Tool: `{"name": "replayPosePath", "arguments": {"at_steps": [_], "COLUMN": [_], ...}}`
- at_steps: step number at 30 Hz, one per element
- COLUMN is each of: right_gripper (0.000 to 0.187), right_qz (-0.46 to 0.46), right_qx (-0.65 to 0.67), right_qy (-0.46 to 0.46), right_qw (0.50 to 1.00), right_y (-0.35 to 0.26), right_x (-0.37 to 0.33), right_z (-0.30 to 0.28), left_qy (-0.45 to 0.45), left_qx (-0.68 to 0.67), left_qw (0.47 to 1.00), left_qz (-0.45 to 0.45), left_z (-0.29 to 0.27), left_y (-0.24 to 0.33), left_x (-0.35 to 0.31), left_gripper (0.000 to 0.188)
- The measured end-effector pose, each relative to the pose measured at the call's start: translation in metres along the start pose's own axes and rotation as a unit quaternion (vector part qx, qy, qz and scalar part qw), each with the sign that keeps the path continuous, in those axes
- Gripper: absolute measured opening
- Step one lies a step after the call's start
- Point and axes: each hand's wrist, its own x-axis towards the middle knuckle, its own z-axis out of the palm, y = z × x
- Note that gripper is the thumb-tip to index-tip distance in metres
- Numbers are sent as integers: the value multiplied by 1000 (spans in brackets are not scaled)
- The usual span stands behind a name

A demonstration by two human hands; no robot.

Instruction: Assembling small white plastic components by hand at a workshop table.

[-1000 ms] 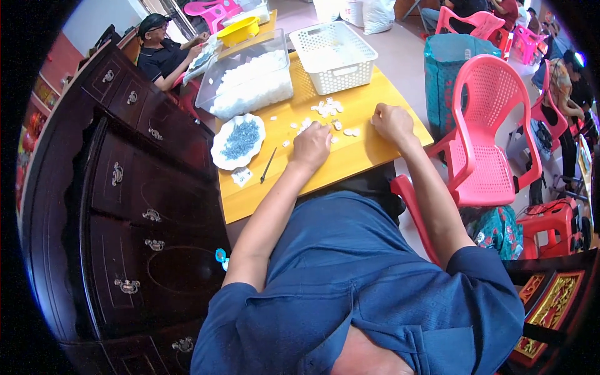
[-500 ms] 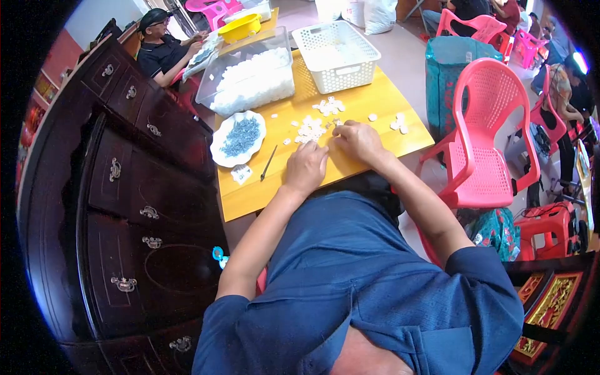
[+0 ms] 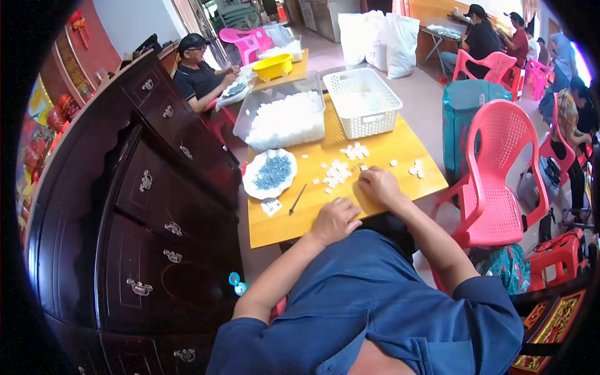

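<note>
Backing off: curled left hand got pulled to yellow wooden tabletop edge | small white pieces were left for narrow-pinched right hand | neither's contents could be told tbh

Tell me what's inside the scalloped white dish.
A heap of small, thin blue-grey pieces lies inside the scalloped white dish. The heap hides the middle of the dish's floor, so anything beneath cannot be seen.

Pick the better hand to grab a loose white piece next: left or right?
Right hand, probably: it's beside the white pieces; the left hand rests by the near edge of the table.
</note>
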Motion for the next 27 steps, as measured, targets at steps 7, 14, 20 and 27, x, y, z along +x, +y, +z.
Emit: {"name": "replayPosePath", "arguments": {"at_steps": [7, 14, 20, 27], "right_gripper": [14, 17, 16, 16], "right_qz": [39, 19, 47, 48], "right_qx": [-35, -5, 83, 178], "right_qy": [-25, -13, 0, -6], "right_qw": [998, 1000, 995, 983], "right_y": [10, 13, -5, -14], "right_x": [0, 1, 1, -2], "right_z": [10, 16, 5, 0], "left_qy": [11, 15, 19, 13], "left_qx": [-36, -50, -42, -55], "left_qw": [999, 998, 998, 998], "left_qz": [31, 39, 42, 31], "left_z": [5, 9, 9, 13], "left_y": [-1, -5, 2, -2], "left_x": [2, 3, 0, 1], "left_gripper": [21, 16, 13, 11]}}
